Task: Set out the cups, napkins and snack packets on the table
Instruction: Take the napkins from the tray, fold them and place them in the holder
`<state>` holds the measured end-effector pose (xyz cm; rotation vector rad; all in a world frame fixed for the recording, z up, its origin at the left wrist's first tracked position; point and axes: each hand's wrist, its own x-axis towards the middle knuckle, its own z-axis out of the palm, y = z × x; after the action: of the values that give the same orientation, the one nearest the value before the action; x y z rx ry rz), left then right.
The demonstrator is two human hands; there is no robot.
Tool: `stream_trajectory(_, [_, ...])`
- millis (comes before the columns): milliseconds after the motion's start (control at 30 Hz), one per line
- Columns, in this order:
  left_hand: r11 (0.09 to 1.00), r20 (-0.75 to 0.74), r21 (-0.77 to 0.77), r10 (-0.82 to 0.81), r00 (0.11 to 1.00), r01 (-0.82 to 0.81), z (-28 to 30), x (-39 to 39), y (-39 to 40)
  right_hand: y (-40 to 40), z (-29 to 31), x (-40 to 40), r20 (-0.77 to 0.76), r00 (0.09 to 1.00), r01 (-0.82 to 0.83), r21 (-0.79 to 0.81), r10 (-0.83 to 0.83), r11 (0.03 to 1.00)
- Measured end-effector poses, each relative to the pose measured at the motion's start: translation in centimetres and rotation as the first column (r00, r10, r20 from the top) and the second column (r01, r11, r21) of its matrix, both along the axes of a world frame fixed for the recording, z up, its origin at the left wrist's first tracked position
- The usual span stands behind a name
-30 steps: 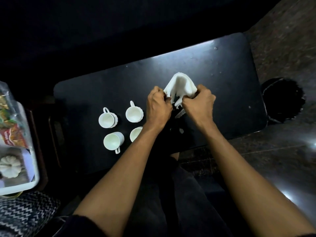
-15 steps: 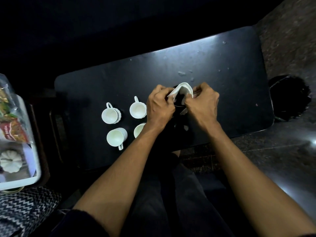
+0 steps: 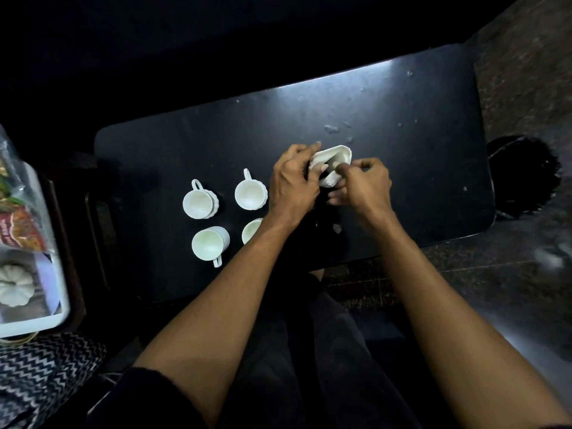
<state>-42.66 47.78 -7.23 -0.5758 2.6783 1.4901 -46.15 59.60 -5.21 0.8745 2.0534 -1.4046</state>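
On the black table [image 3: 418, 156] both my hands work a white napkin [image 3: 335, 157] near the middle. My left hand [image 3: 292, 182] grips its left side, and my right hand [image 3: 363, 185] pinches its right side from the front. The napkin is folded small and mostly hidden between my fingers. Several white cups stand to the left: one at the far left [image 3: 199, 204], one behind [image 3: 250, 193], one in front [image 3: 210, 244], and one partly hidden by my left forearm [image 3: 251, 230]. Snack packets [image 3: 17, 227] lie in a tray off the table's left end.
A white tray [image 3: 46, 320] at the left edge also holds a white pumpkin-shaped object [image 3: 14, 284]. A zigzag-patterned cloth [image 3: 40, 373] lies below it. A dark round object [image 3: 523, 178] sits on the floor beyond the table's right end. Small white scraps [image 3: 336, 228] dot the tabletop.
The napkin has gone from a raised open sheet to a small folded bundle. My hands have closed in around it, low over the table.
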Motion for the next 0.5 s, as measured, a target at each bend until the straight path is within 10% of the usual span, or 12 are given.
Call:
stream_trajectory(200, [0.993, 0.146, 0.073, 0.086, 0.986, -0.097, -1.2, 0.8, -0.1, 2.6, -0.4, -0.9, -0.129, 0.974, -0.133, 0.325, 0.184, 0.936])
stream_trajectory(500, [0.963, 0.355, 0.227, 0.058, 0.933, -0.146, -2.3, 1.6, 0.5, 2.9, -2.6, -1.7, -0.116, 0.829, -0.532, 0.137, 0.547, 0.835])
